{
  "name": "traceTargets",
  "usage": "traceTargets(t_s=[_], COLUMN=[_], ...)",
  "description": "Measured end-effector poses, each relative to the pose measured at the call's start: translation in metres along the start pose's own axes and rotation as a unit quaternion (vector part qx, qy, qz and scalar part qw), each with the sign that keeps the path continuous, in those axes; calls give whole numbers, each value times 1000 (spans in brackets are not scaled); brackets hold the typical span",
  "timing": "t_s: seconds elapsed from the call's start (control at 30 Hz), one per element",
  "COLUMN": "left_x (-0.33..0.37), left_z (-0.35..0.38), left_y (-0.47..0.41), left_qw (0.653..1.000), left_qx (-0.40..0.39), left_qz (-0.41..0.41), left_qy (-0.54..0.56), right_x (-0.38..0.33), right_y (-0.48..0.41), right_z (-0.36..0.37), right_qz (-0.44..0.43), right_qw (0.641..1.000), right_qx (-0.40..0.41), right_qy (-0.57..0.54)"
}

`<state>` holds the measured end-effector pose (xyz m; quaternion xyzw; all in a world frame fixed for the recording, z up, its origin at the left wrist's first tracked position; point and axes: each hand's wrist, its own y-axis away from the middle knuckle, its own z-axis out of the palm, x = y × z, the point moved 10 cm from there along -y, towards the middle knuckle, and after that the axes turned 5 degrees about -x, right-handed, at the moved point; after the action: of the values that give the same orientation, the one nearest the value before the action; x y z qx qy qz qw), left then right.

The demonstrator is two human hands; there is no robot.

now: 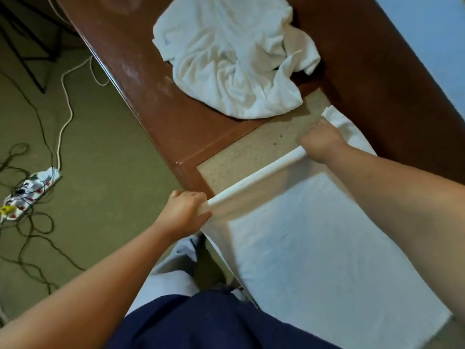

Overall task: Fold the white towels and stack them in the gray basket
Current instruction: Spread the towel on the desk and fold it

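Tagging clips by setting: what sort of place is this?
Likely an indoor room, perhaps a home or workroom rather than a laundry: a brown table with loose towels on it, and a green floor with a power strip.

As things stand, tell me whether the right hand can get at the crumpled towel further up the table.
Probably yes, once freed. The right hand grips the folded edge of the flat towel; only bare tabletop lies between it and the crumpled towel, which looks close ahead.
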<state>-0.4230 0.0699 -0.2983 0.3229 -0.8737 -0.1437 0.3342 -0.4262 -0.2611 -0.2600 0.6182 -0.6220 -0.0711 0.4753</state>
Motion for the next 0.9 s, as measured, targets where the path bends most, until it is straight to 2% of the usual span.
traceTargets(t_s=[0.07, 0.13, 0.27, 0.37, 0.47, 0.53, 0.6, 0.63, 0.7, 0.73, 0.77, 0.8, 0.87, 0.9], left_x=[-2, 7, 51, 95, 153, 169, 149, 133, 78, 55, 43, 38, 44, 50], left_z=[14, 28, 61, 112, 182, 234, 258, 256, 230, 211, 196, 189, 190, 191], left_y=[21, 43, 83, 111, 140, 161, 166, 161, 143, 138, 129, 122, 104, 97], left_qw=[999, 998, 994, 987, 969, 944, 936, 947, 968, 965, 957, 944, 914, 913], left_qx=[-14, -31, -76, -137, -217, -313, -346, -314, -179, -100, -49, -35, -83, -117], left_qz=[27, 47, 79, 84, 110, 96, 38, -4, -131, -186, -202, -203, -180, -170], left_qy=[20, 18, -30, -11, 49, 32, 48, 69, 117, 157, 203, 259, 354, 352], right_x=[15, 24, 40, 65, 77, 59, 9, -20, -80, -114, -151, -192, -278, -318], right_y=[23, 53, 118, 166, 218, 254, 276, 285, 312, 326, 348, 360, 375, 377], right_z=[15, 34, 93, 164, 247, 295, 314, 305, 279, 263, 251, 239, 217, 208], right_qz=[25, 48, 63, 128, 263, 343, 351, 342, 333, 329, 338, 334, 299, 283], right_qw=[999, 996, 992, 985, 948, 901, 863, 847, 799, 758, 697, 642, 547, 500], right_qx=[2, 36, 109, 76, 5, -96, -156, -152, -100, -62, -39, -40, -97, -128], right_qy=[39, 59, -12, -86, -180, -248, -328, -377, -491, -560, -631, -689, -776, -808])
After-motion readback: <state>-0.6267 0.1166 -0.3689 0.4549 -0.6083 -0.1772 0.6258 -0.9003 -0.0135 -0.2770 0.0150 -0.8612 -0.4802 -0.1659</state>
